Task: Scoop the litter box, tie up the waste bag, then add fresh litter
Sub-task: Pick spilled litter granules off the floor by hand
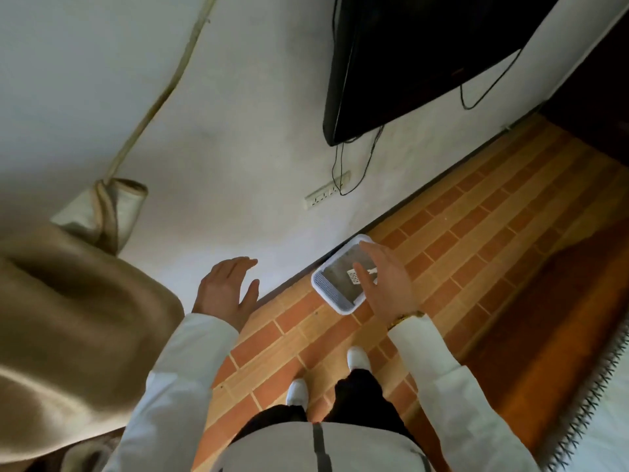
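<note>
We hold both hands out with fingers spread and gripping nothing: our left hand (226,289) hovers in front of the white wall (221,131), our right hand (383,279) hangs over the litter box (332,296), seemingly reaching down towards it. The box sits on the brick-patterned floor (476,240), tucked against the wall's foot, likely to keep it out of the way. A pale scoop (354,276) seems to lie inside on the grey litter.
</note>
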A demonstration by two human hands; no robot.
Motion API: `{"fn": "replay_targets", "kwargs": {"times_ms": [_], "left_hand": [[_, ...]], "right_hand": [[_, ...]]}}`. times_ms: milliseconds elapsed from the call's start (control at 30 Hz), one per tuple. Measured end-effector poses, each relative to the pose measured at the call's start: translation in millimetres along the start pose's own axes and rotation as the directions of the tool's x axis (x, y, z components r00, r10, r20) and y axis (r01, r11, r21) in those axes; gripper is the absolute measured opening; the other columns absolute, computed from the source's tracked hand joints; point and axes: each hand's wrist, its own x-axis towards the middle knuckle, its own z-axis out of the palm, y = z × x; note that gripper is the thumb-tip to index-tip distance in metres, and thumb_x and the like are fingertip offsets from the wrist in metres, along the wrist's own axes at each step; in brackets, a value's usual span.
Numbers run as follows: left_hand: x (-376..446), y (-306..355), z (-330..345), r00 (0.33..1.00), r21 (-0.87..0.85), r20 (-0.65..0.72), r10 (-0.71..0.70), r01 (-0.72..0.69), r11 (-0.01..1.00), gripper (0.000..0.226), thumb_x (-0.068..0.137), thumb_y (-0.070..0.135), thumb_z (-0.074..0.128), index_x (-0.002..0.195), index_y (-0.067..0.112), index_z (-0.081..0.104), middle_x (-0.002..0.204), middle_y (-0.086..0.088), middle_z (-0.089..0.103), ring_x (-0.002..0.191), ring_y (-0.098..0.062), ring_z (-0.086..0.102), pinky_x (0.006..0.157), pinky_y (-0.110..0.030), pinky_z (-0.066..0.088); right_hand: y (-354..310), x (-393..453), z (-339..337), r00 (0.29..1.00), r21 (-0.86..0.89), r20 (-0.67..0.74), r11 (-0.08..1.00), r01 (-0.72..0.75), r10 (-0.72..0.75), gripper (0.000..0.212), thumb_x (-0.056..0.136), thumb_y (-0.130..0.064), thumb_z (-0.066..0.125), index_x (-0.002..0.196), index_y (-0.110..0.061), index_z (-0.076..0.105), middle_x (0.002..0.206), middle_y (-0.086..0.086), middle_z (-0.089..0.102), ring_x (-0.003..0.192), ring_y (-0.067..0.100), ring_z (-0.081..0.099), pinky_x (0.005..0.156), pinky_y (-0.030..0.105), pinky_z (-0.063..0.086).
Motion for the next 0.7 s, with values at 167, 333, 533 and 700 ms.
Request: {"fn": "replay_targets", "kwargs": {"times_ms": [167, 333, 533, 700], "left_hand": [[12, 10, 18, 0.979, 0.015, -0.072, -0.189, 0.190, 0.982, 0.039, 0.083, 0.025, 0.049, 0.116, 0.009, 0.063, 0.116, -0.012, 0.065, 0.110, -0.032, 0.058, 0.089, -0.044, 0.047], [18, 41, 58, 0.909, 0.013, -0.187, -0.373, 0.382, 0.924, 0.038, 0.082, 0.021, 0.052, 0.114, 0.005, 0.063, 0.115, -0.016, 0.065, 0.107, -0.035, 0.060, 0.087, -0.048, 0.049], [21, 73, 115, 0.752, -0.044, -0.282, -0.596, 0.610, 0.791, 0.041, 0.082, 0.025, 0.048, 0.118, 0.010, 0.061, 0.120, -0.012, 0.063, 0.113, -0.034, 0.055, 0.091, -0.047, 0.045], [18, 54, 183, 0.715, -0.028, -0.251, -0.653, 0.669, 0.743, 0.038, 0.084, 0.026, 0.047, 0.116, 0.008, 0.061, 0.115, -0.014, 0.064, 0.108, -0.036, 0.056, 0.087, -0.046, 0.046]], "right_hand": [[19, 63, 0, 0.982, -0.017, 0.135, 0.990, 0.138, -0.135, 0.045, 0.094, -0.032, 0.052, 0.136, -0.016, 0.048, 0.136, 0.006, 0.052, 0.124, 0.020, 0.046, 0.102, 0.027, 0.033], [55, 126, 1, 0.899, -0.062, 0.330, 0.944, 0.325, -0.288, 0.045, 0.095, -0.040, 0.048, 0.137, -0.022, 0.046, 0.137, 0.000, 0.051, 0.127, 0.016, 0.046, 0.105, 0.035, 0.042], [104, 180, 18, 0.737, -0.018, 0.517, 0.856, 0.517, -0.435, 0.046, 0.095, -0.040, 0.048, 0.137, -0.022, 0.045, 0.138, 0.001, 0.050, 0.126, 0.016, 0.047, 0.099, 0.034, 0.049], [144, 202, 76, 0.699, 0.056, 0.539, 0.848, 0.528, -0.470, 0.041, 0.096, -0.033, 0.051, 0.134, -0.018, 0.049, 0.135, 0.003, 0.052, 0.126, 0.017, 0.047, 0.102, 0.032, 0.044]]}}
